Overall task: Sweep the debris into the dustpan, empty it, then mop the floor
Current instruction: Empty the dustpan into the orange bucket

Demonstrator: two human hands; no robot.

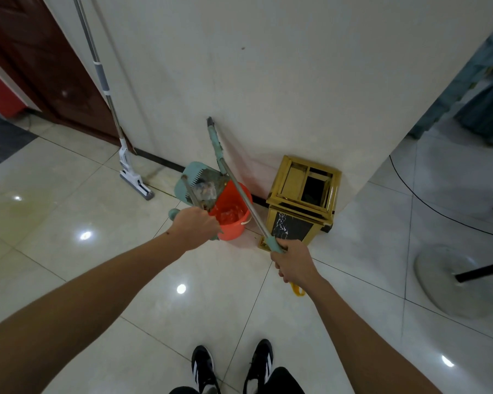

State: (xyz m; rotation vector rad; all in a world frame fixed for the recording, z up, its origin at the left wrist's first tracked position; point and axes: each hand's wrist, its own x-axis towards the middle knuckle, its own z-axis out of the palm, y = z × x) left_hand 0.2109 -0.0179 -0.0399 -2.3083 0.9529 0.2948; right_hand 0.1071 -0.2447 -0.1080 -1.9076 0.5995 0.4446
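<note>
Black sneakers [231, 368] with white stripes sit at the near edge on the glossy tile floor [97, 280], both bare arms reaching out from there. Left hand [195, 227] has its fingers [211, 223] curled tight around the dustpan's handle, holding the teal dustpan [199, 183] tipped over the orange bucket [232, 213], with a clump of greyish debris [207, 190] lying in the pan. Right hand [295, 261] is wrapped around the teal grip of the broom handle [239, 194], a metal pole that slants up and left so its far end touches the white wall [268, 66]. Just right of the bucket is a gold trash bin [302, 200] against the wall. Over on the left a flat mop [125, 155] leans on the wall, next to a dark wooden door [40, 66]. Something yellow [296, 290] pokes out from under the right wrist, can't tell what it is.
</note>
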